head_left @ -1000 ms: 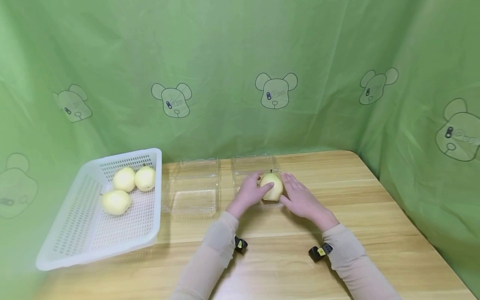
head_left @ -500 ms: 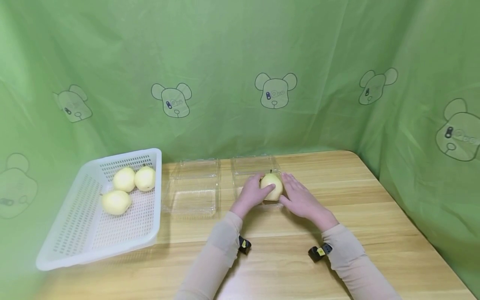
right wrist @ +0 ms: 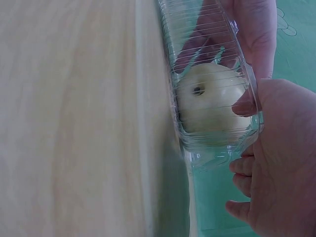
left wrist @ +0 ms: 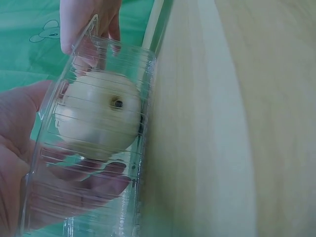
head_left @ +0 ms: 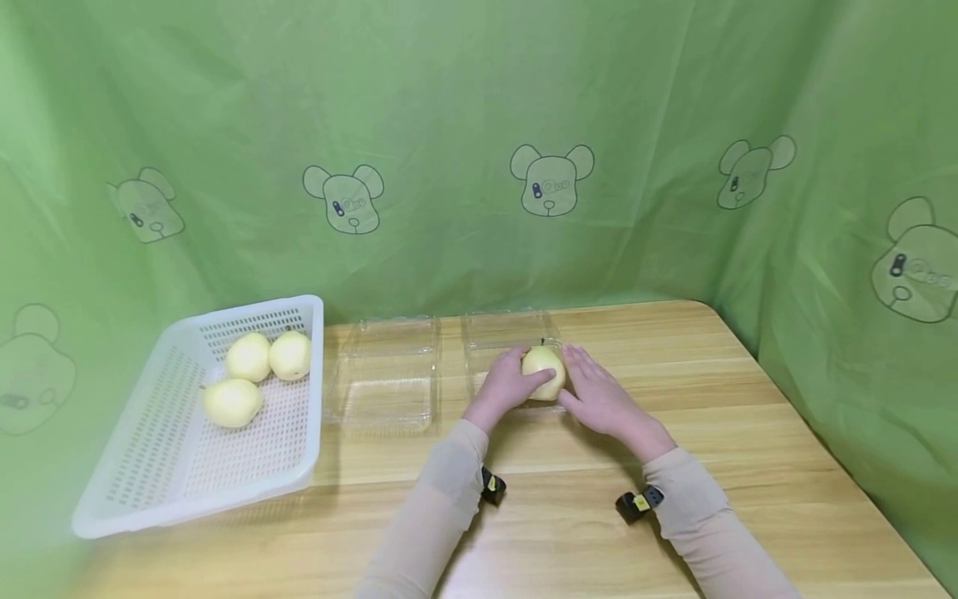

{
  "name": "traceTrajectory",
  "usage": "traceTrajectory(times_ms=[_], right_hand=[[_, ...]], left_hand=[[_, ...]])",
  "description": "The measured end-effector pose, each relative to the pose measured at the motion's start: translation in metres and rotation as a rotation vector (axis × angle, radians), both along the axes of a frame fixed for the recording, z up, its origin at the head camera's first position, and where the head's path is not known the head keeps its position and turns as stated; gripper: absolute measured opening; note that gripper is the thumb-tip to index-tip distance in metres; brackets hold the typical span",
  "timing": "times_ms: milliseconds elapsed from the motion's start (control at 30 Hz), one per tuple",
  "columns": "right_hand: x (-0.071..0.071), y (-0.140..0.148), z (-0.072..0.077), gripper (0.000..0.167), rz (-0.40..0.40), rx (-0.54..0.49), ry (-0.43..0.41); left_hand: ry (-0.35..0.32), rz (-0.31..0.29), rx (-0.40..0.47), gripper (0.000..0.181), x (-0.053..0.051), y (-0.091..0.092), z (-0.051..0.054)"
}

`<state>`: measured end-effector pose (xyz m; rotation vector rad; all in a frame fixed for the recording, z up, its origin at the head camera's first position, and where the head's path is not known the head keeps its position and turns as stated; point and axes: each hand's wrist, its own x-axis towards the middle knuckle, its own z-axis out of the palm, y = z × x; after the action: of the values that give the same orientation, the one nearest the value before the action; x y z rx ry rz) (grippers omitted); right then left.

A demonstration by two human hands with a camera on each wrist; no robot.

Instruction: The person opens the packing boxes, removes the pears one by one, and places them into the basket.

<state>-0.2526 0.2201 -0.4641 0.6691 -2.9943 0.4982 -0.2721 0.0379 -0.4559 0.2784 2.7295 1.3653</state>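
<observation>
A pale yellow pear (head_left: 544,368) with a dark stem sits at the right end of a clear clamshell box (head_left: 509,324), whose lid lies back. My left hand (head_left: 507,384) grips the pear, thumb across its near side and fingers reaching down into the box. Straight-fingered, my right hand (head_left: 599,398) rests along the outer right wall of the box. Through the ribbed wall in the left wrist view, the pear (left wrist: 98,113) lies on its side, its dark-pitted end facing the camera.
Left of this box stands a second clear clamshell box (head_left: 385,399), lid folded back. A white perforated basket (head_left: 318,399) on the far left holds three pears (head_left: 234,403). Green cloth with bear faces (head_left: 449,249) hangs behind the wooden table (head_left: 569,532).
My left hand has shifted slightly right while holding the pear, and its forearm has followed. The pear has moved a touch to the right. My right hand has stayed in place.
</observation>
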Motion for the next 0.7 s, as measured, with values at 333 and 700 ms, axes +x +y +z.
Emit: traceTrajectory(times_ms=[333,700], right_hand=[[-0.0017,0.0013,-0.0022,0.073,0.009,0.004,-0.002],[-0.0028,0.0017,-0.0021,0.073,0.011,0.007,0.003]], left_hand=[[0.003,-0.031,-0.011,0.08,-0.0008,0.0009,-0.002],[-0.014,-0.049,0.0,0.082,-0.0013,-0.0009,-0.0007]])
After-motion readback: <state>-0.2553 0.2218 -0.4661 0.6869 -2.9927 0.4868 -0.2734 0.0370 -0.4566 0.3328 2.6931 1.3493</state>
